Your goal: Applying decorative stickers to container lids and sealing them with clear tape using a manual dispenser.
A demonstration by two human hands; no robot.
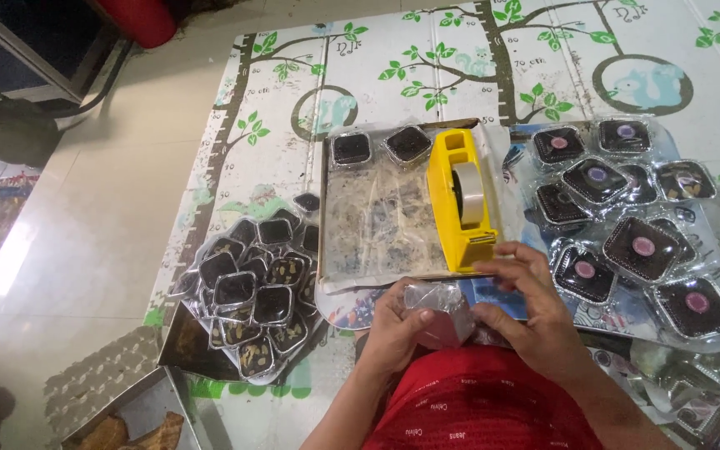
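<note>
Head view: both hands meet at about 6 o'clock, just above the red garment at the bottom edge. The left hand [392,327] cups a small square foil cup of dark cake wrapped in clear plastic film [441,315] from the 9 o'clock side, fingers curled under and around it. The right hand [533,310] closes on the same cup from the 3 o'clock side, its fingertips raised toward the front of the yellow plastic tape dispenser [460,198]; whether they hold a strip of tape is too small to tell. The dispenser stands on a worn rectangular metal tray [372,221] at 12 o'clock from the hands, with two wrapped cups at the tray's far edge.

At 9 o'clock lies a heap of unsealed dark foil cups with nut topping [252,287] on the patterned floor mat [377,67]. At 3 o'clock, finished wrapped cups with round pink and purple stickers [627,225] lie spread on a clear sheet.

To do this step well, I judge the film should be pulled snug and its folds gathered flat on one face, the cup held level so the topping stays put, and any tape pressed down across the fold without creasing.
</note>
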